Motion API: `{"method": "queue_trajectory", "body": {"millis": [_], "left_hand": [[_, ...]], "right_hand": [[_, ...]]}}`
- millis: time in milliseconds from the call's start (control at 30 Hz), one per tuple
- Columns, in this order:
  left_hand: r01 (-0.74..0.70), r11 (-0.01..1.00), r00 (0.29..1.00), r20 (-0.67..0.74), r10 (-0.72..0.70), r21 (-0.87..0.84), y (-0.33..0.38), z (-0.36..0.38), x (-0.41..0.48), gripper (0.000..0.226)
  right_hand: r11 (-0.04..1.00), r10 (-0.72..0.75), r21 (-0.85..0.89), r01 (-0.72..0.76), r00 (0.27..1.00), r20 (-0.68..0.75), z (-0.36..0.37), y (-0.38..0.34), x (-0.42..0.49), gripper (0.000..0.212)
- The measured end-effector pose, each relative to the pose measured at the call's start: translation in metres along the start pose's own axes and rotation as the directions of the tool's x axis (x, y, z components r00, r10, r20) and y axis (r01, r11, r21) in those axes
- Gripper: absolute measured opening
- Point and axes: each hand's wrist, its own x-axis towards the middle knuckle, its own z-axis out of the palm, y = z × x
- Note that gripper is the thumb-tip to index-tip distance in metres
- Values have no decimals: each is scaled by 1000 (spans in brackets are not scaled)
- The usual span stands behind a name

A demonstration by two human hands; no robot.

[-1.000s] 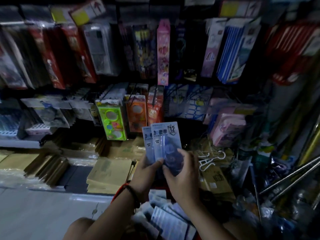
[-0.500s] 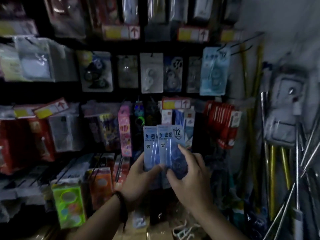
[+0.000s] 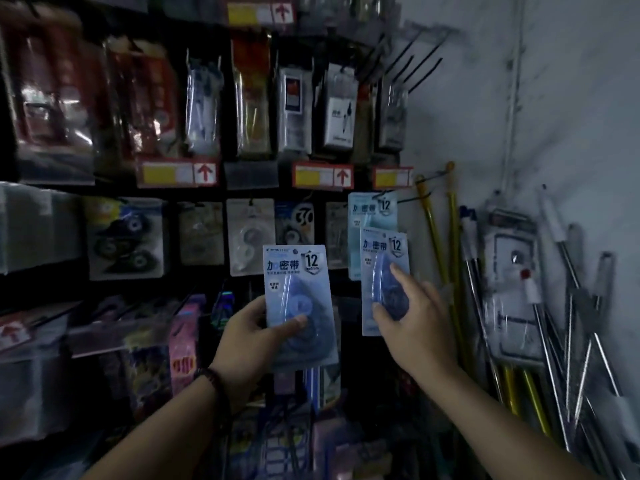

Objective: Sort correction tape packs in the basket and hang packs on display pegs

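Note:
My left hand [image 3: 249, 337] grips a blue correction tape pack [image 3: 298, 289] marked 12, held upright in front of the display. My right hand [image 3: 412, 313] holds a second identical pack [image 3: 381, 271] raised higher and to the right, just below a matching pale blue pack hanging on a peg [image 3: 370, 216]. The peg [image 3: 412, 199] sticks out to the right of that hung pack. Both held packs stand apart from each other. The basket is out of view.
Other correction tape packs [image 3: 249, 233] hang in the same row to the left. Price labels with red arrows [image 3: 322, 176] run above. Empty black pegs [image 3: 415, 67] jut out at upper right. Yellow and metal poles [image 3: 450, 271] lean against the white wall on the right.
The view has tilted up from the lower shelves to the peg row. The two packs, held together before, are now split, and my right hand has lifted one toward the hung pack.

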Motion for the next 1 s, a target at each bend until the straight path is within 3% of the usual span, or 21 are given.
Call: {"method": "queue_trajectory", "body": {"millis": [367, 733, 1000], "left_hand": [[-60, 998, 996, 67, 57, 31, 21, 31, 38, 29], [-111, 991, 990, 96, 104, 68, 23, 33, 46, 28], [-82, 995, 992, 103, 76, 49, 31, 34, 42, 29]], "right_hand": [[983, -104, -157, 90, 991, -80, 4, 7, 77, 74], [980, -169, -137, 147, 972, -165, 10, 16, 79, 73], [973, -139, -193, 123, 988, -70, 2, 4, 95, 67]]}}
